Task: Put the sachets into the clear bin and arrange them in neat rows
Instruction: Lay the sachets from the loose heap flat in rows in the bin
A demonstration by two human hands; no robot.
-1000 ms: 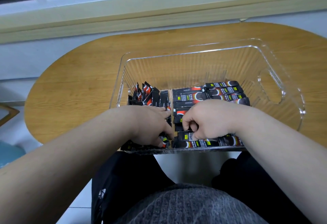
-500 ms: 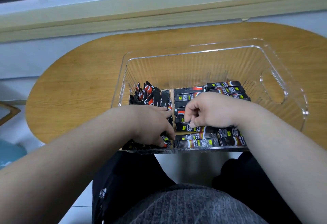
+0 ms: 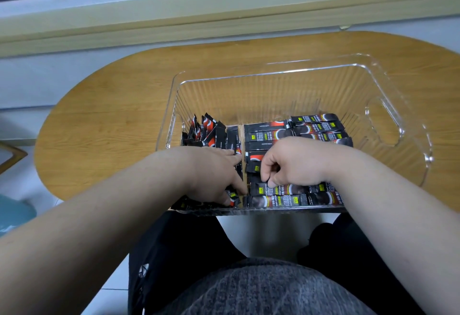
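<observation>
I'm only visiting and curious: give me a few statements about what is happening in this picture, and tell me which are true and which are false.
1. The left hand and the right hand both reach into the clear bin. True.
2. The bin stands on a glass table. False: it stands on a wooden table.
3. The sachets on the right side lie flat in rows. True.
4. The sachets reach the bin's far wall. False: they stop short of it.
5. The right hand's fingers are straight and flat. False: they are curled, pinching at the sachets.
</observation>
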